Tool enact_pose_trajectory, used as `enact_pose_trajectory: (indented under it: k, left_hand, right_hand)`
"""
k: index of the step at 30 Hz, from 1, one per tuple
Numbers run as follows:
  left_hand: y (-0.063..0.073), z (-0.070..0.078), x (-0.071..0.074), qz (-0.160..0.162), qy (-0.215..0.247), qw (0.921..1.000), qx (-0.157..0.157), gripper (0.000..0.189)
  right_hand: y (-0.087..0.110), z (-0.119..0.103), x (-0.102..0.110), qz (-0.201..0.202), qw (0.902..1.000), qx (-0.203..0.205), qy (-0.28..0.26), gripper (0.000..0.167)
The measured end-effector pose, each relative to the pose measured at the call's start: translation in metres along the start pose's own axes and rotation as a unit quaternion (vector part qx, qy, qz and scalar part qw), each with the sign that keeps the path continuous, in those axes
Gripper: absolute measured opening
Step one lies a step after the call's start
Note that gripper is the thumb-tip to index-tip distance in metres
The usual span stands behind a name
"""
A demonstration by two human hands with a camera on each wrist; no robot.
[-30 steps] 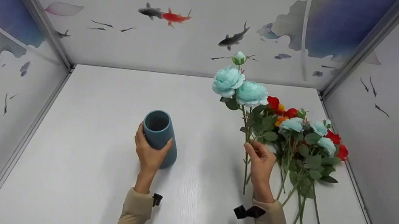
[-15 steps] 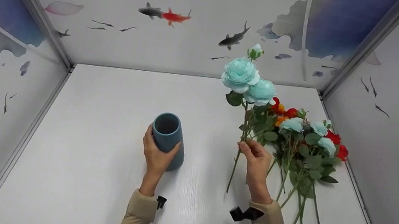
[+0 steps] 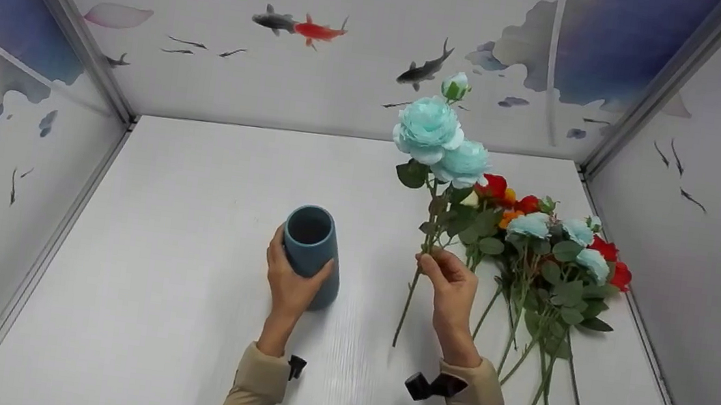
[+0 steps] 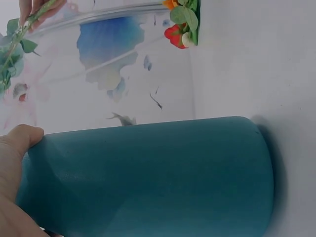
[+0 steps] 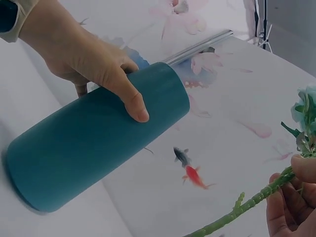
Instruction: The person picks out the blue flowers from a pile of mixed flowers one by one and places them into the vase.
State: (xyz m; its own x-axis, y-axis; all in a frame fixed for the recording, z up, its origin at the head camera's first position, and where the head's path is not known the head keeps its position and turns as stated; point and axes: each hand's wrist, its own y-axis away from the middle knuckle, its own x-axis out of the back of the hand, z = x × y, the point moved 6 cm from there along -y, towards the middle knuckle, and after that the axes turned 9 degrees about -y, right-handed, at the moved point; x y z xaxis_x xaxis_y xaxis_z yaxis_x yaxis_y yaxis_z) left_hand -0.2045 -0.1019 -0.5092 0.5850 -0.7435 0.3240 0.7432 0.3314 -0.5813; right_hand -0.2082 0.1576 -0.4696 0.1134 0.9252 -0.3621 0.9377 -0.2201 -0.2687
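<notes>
My left hand (image 3: 290,285) grips the upper part of a tall blue-teal vase (image 3: 321,257), thumb on the near right side and fingers around the left. The vase stands on the table with its round mouth up; the left wrist view has its base at the white tabletop. To the right, my right hand (image 3: 456,295) pinches the green stem (image 5: 247,206) of an artificial flower (image 3: 428,130) between thumb and fingers. This stem carries two pale turquoise blooms, a bud at the top and dark leaves. It is held upright, its lower end angled toward the vase.
More artificial flowers lie in a pile on the right of the white table (image 3: 174,262): turquoise blooms (image 3: 592,264), red blooms (image 3: 620,276) and some orange, with several stems pointing toward me. Printed walls (image 3: 360,92) enclose the table at the back and both sides.
My left hand and the vase have shifted right. My right hand has moved left, the flower has risen, and its stem's lower end has swung left toward the vase.
</notes>
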Motion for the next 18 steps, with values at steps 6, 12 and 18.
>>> enact_pose_trajectory:
  k: [6, 12, 18]
  left_hand:
    - [0.005, 0.008, -0.009, -0.018, 0.007, 0.9998, -0.009, 0.090]
    - [0.005, 0.022, -0.008, -0.042, 0.035, 0.9985, -0.010, 0.090]
    - [0.011, 0.060, 0.014, 0.123, 0.075, 0.9762, -0.162, 0.047]
  right_hand:
    - [0.000, -0.003, -0.007, -0.008, 0.9999, -0.010, 0.002, 0.023]
    - [0.001, -0.008, -0.013, -0.017, 0.9998, -0.008, 0.003, 0.022]
    - [0.002, -0.014, -0.019, -0.027, 0.9996, 0.003, 0.000, 0.016]
